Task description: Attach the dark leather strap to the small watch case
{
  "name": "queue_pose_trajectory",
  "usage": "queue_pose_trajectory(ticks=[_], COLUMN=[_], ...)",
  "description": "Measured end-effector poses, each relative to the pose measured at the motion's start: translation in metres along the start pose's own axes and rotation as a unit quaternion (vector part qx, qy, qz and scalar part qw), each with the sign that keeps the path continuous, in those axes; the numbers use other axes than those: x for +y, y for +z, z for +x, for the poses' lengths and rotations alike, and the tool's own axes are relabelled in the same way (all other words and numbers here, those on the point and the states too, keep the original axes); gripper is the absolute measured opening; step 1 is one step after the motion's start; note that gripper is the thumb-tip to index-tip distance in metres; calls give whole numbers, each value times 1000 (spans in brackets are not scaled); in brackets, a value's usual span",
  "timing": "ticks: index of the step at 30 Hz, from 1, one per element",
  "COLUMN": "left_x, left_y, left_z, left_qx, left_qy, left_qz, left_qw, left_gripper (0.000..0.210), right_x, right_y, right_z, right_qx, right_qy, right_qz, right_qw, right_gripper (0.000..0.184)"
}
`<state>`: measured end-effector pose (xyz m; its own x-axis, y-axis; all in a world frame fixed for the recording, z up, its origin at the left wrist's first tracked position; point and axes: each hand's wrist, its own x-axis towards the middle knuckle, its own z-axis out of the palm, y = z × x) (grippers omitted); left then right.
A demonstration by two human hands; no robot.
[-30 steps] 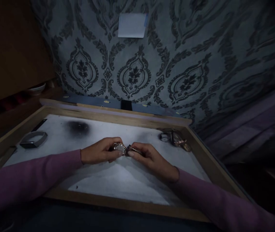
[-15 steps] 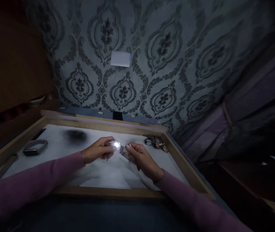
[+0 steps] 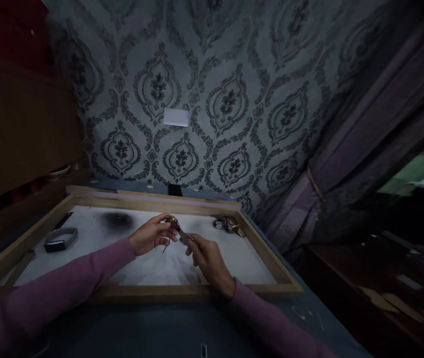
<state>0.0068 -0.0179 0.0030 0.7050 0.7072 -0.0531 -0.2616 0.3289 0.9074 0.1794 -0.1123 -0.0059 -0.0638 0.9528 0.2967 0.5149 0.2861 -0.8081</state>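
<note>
My left hand (image 3: 152, 233) pinches a wristwatch (image 3: 172, 221) by its round case, above the white-lined tray. The watch is turned so its case catches little light. A thin dark strip hangs below my left fingers. My right hand (image 3: 210, 258) is closed on the watch's strap (image 3: 184, 237), which runs from the case down into the fingers. Whether the right hand also holds something small is hidden. A grey band with a dark face (image 3: 60, 240) lies at the tray's left, and a tangled pile of watches (image 3: 229, 224) at its right.
A wooden-framed tray (image 3: 159, 289) rests on a blue surface (image 3: 141, 323). A dark strip (image 3: 63, 219) lies along its left side. Behind stands a patterned wall (image 3: 159, 124) with a white card (image 3: 176, 117). A tied curtain (image 3: 305, 184) hangs at the right.
The watch has tilted, and its bright reflection is gone. My right hand has moved in along the strap, closer to the case. The camera view has shifted upward and to the right.
</note>
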Motion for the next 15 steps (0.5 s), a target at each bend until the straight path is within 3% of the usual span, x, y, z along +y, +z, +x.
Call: queue_pose_trajectory(ticks=[4,8,11,15], left_x=[-4,-6,-8,-11], left_y=[4,4,3,0], left_z=[-2,-2,-1,0], left_qx=[15,47,58,77], left_qy=[-6,3,6,15], left_qz=[-29,-27,-17,4], left_qw=[999,999,998,997], left_gripper=[28,35,39,40], right_x=[1,4,5,4], right_y=[9,15,16,15], right_z=[-6,-6,-6,-7], right_qx=[16,-5,-20,-37], right_qy=[-67,-121,-142,-147], right_qz=[-136,-282,-344,-349], right_qw=[988,952,928,925], right_gripper=[30,37,39,39])
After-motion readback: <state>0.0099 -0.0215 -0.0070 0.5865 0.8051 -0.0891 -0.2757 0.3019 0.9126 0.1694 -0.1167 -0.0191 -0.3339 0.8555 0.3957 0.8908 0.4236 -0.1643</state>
